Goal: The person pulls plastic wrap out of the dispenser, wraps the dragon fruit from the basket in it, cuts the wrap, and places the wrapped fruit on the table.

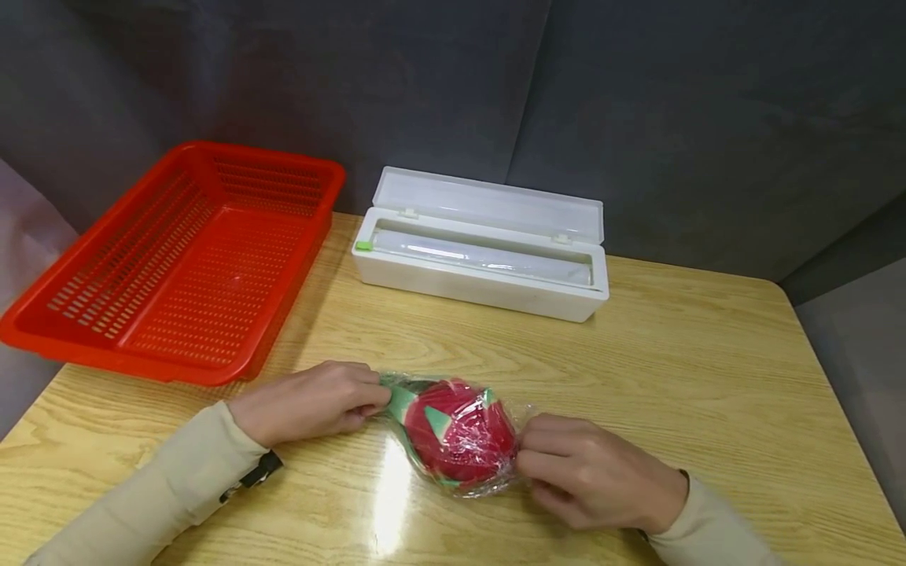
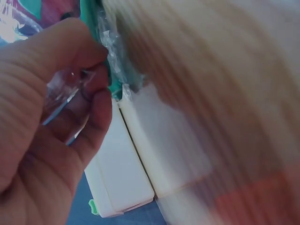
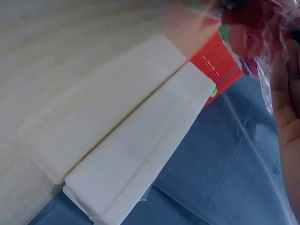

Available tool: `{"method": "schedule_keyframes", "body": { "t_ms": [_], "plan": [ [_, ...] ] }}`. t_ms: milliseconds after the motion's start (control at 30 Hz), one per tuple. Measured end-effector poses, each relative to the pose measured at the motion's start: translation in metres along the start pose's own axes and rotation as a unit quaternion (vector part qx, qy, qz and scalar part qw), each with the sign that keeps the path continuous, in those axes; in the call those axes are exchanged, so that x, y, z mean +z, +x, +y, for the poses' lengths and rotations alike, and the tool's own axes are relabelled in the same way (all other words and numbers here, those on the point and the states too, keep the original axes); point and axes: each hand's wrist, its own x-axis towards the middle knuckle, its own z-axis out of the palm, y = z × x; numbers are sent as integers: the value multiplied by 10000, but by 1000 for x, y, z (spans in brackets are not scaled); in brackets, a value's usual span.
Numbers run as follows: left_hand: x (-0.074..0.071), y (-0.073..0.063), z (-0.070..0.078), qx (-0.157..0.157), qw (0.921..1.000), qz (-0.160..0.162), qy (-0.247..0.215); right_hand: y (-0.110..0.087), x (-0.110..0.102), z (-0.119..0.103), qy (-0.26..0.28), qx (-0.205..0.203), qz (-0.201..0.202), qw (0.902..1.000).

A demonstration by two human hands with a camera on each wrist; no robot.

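A red dragon fruit with green scales lies between the hands on the table, covered in shiny, crinkled plastic wrap. At its left end, by the green tip, my left hand pinches the wrap between thumb and fingers. The left wrist view shows that hand close up, with clear film bunched past the fingertips. On the opposite side my right hand grips the wrap's right end with curled fingers. In the right wrist view only part of this hand shows, at the right edge beside the film.
Behind the fruit stands a white wrap dispenser box, lid raised, a roll of film inside and a green tab at its left corner. A red plastic basket sits at the left of the wooden table. Dark cloth hangs behind.
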Motion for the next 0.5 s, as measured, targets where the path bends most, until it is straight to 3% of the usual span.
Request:
{"method": "schedule_keyframes", "body": {
  "t_ms": [133,300,500],
  "plan": [
    [-1,0,3,-54,10000,-6,60,1,3,-1,-200,-88,-15,9998],
    [-5,-4,7,-314,9992,-241,10,1,6,-4,-498,-112,7,9987],
    [-8,-8,10,-437,9980,-453,68,-1,5,-5,-473,-60,268,9985]
  ]
}}
